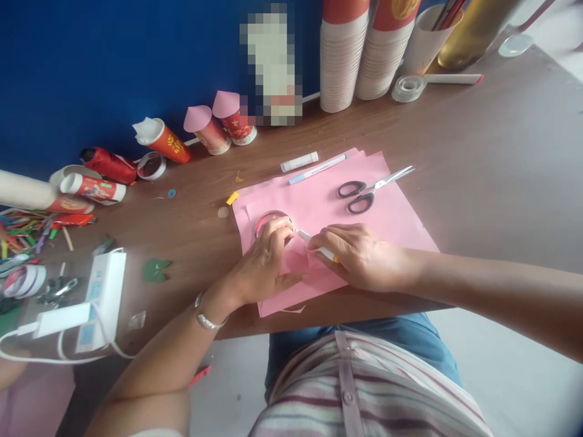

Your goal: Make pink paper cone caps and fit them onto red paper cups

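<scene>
My left hand (265, 258) bends over a round, silver-rimmed disc-like thing (272, 212) with red or pink inside its rim, holding it down on the pink paper (387, 233). In my right hand (367, 258) is a white marker (324, 250) with a yellow end, its tip pointing left toward the round thing's right side. Several pink sheets lie stacked beneath both hands. Black-handled scissors (364, 194) rest on the sheets behind my right hand. A light blue and white marker (319, 169) lies along the back edge, with a white glue stick (299, 162) beside it.
Stacked paper cups (344, 67), a tape roll (409, 88) and a pen cup (428, 42) stand at the back right. Pink-coned cups (207, 130) line the back left. A white power strip (101, 300) with cables lies left, near a green paper cutout (155, 270).
</scene>
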The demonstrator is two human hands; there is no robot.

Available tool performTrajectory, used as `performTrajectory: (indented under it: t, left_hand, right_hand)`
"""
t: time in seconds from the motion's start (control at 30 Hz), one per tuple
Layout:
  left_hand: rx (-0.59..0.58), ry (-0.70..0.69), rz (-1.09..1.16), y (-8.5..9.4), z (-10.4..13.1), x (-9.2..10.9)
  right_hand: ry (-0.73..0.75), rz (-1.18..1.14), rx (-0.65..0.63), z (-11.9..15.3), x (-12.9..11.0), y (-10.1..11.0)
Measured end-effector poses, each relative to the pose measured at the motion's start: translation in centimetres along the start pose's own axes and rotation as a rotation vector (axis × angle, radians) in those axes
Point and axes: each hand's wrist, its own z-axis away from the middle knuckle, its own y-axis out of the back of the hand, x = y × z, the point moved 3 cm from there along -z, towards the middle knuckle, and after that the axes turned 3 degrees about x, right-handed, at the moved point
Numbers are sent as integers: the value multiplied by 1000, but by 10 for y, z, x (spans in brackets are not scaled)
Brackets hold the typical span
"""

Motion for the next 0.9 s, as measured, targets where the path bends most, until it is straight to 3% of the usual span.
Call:
performTrajectory:
  t: [0.4, 0.9]
  left_hand:
    - [72, 15, -22, -5, 2, -1]
    - [37, 11, -39, -4, 4, -1]
  right_hand:
    - [76, 60, -41, 0, -25, -1]
    - [66, -94, -10, -1, -29, -1]
